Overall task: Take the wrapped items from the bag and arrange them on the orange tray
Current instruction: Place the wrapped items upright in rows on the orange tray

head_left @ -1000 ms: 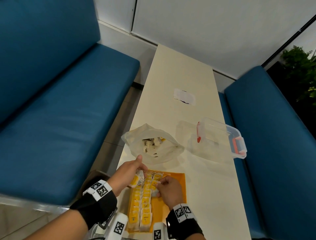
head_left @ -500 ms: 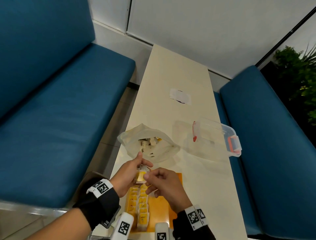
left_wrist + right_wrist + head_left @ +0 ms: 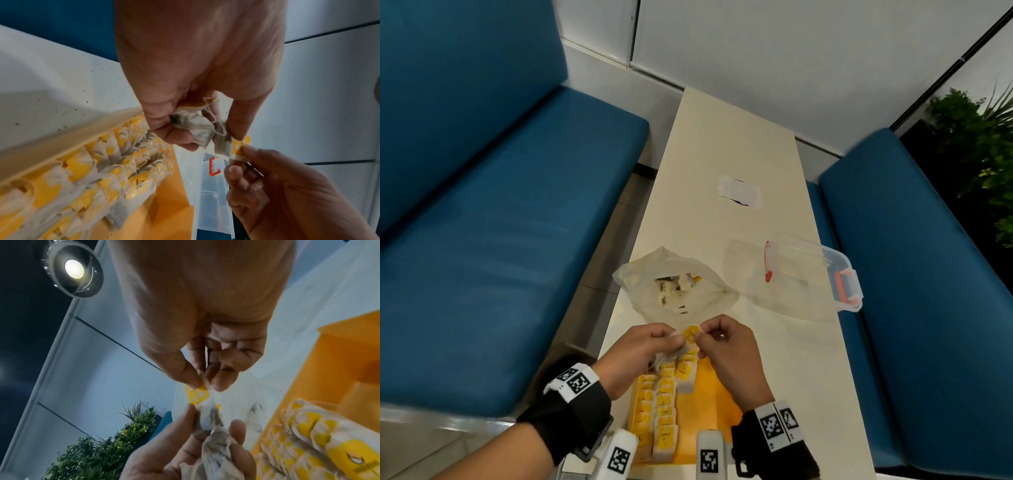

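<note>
The orange tray (image 3: 709,407) sits at the table's near edge with rows of tea bags (image 3: 664,411) along its left side; the open plastic bag (image 3: 705,284) lies just beyond. Above the tray, the left hand (image 3: 635,356) clutches a bunch of tea bags (image 3: 197,125), while the right hand (image 3: 729,356) pinches one yellow tag (image 3: 198,394). These look light, soft and easily torn, with strings prone to tangling; holding the pouch body seems safer than the tag.
</note>
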A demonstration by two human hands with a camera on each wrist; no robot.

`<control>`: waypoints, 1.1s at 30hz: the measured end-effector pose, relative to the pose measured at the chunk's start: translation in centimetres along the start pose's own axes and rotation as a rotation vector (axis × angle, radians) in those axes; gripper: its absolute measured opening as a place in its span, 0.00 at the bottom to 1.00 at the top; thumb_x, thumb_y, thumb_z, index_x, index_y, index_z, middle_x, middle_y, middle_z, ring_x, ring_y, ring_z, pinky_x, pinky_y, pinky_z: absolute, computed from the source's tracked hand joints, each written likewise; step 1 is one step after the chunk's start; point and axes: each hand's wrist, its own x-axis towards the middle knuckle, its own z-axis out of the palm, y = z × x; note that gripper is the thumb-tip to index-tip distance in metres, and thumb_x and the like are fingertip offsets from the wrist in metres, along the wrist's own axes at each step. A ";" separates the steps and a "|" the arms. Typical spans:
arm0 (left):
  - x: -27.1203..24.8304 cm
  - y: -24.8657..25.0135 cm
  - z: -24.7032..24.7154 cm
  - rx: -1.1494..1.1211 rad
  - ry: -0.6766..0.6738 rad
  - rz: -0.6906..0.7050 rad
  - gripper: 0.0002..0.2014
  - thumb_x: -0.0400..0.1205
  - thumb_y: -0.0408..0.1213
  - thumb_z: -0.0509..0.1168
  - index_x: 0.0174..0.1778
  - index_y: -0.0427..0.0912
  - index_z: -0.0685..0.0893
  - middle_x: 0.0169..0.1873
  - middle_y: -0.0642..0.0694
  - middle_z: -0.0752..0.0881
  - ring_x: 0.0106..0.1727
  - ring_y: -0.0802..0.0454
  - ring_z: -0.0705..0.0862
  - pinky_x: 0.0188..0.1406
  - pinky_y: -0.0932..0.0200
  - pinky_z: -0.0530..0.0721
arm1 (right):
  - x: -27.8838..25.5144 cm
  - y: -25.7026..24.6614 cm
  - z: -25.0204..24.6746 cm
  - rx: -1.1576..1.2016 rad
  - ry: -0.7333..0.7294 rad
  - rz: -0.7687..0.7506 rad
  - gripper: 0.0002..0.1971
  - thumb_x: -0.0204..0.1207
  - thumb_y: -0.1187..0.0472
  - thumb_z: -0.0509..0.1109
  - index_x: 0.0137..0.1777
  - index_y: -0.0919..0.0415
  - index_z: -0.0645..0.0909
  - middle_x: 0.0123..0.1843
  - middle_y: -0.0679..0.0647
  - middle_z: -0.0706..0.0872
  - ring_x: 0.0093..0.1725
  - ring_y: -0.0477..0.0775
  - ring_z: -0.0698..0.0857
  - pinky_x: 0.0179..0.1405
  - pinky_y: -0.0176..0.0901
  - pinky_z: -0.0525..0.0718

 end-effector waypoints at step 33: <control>-0.1 0.1 -0.3 -0.083 0.121 -0.111 0.21 0.90 0.50 0.61 0.58 0.37 0.90 0.48 0.43 0.91 0.48 0.48 0.89 0.42 0.56 0.86 | 0.4 8.7 0.1 -0.225 -0.333 0.277 0.04 0.76 0.70 0.72 0.44 0.62 0.81 0.29 0.56 0.88 0.27 0.51 0.88 0.20 0.36 0.77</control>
